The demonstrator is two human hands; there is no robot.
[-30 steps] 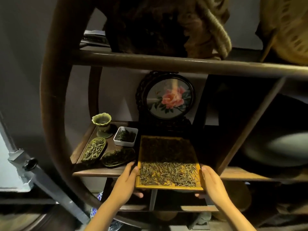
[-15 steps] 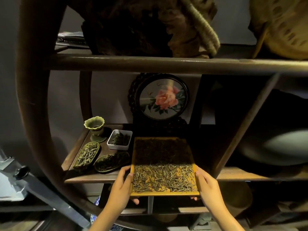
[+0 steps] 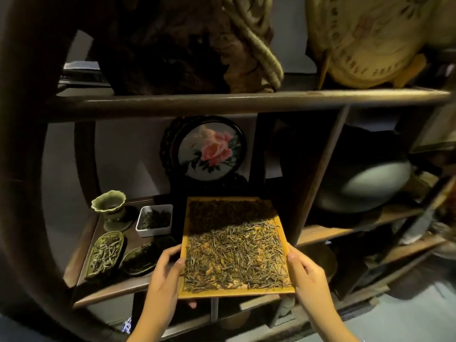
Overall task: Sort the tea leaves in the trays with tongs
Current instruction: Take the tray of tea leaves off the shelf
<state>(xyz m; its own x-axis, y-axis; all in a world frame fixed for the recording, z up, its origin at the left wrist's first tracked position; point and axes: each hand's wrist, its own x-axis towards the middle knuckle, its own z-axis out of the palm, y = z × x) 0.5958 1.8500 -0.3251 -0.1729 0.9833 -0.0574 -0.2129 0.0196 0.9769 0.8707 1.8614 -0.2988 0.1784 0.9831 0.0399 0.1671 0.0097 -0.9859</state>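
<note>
A yellow wooden tray point(image 3: 237, 293) covered with loose tea leaves point(image 3: 234, 257) sits partly in a dark shelf, its near end sticking out toward me. My left hand point(image 3: 165, 275) grips its left edge, thumb on top and fingers under. My right hand point(image 3: 307, 277) grips its right edge the same way. The far half of the tray lies in shadow. To the left on the shelf are a white rectangular dish of dark leaves point(image 3: 154, 219) and two green leaf-shaped dishes point(image 3: 104, 254) point(image 3: 140, 259) with tea. No tongs are in view.
A green fluted cup point(image 3: 109, 208) stands at the shelf's back left. A round framed flower picture point(image 3: 209, 150) stands behind the tray. A thick curved wooden frame point(image 3: 22, 218) rings the shelf; a slanted upright point(image 3: 318, 174) is close on the tray's right.
The tray has come a little further out of the shelf toward me, both hands still holding its edges. The view has shifted closer and slightly left.
</note>
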